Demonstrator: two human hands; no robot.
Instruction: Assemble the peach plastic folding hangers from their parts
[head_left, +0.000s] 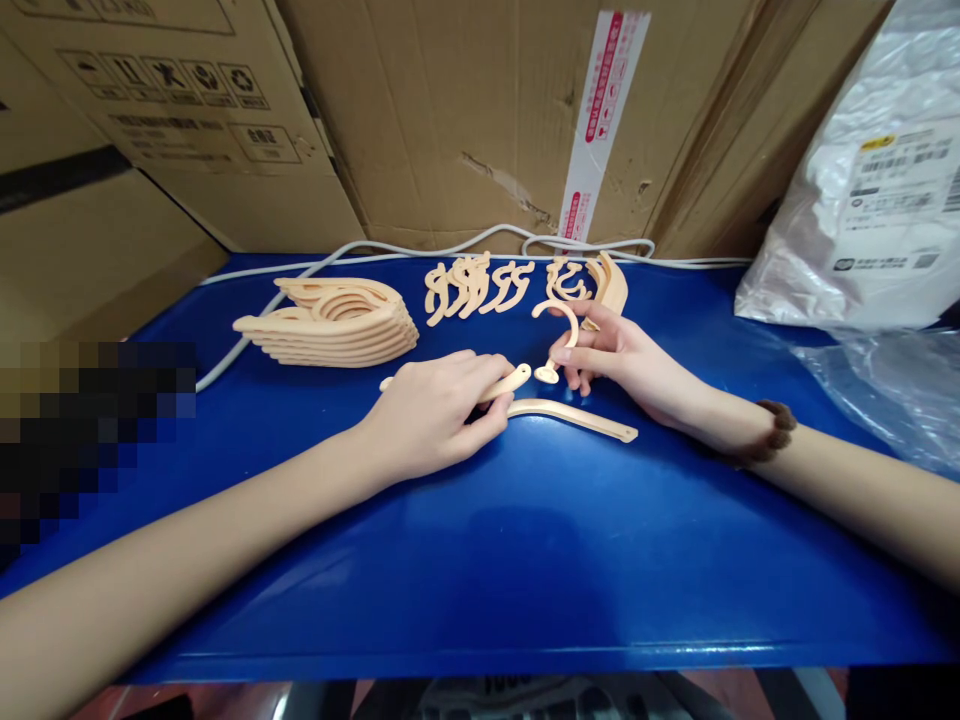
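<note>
My left hand [439, 410] is closed around a peach plastic hanger body [574, 418] that lies on the blue table [525, 560], its right arm stretching out past my fingers. My right hand [619, 355] pinches a peach plastic hook [559, 335], held just above the hanger's middle stub. A stack of hanger bodies [330, 320] lies at the back left. Several loose hooks [480, 283] are spread behind my hands, with a few more pieces [607, 280] beside them.
Cardboard boxes [450, 120] form a wall behind the table. A white cable [337, 258] runs along the back edge. A silver plastic parcel bag [870, 190] sits at the right, with clear plastic film [885, 390] below it. A blurred patch covers the left edge.
</note>
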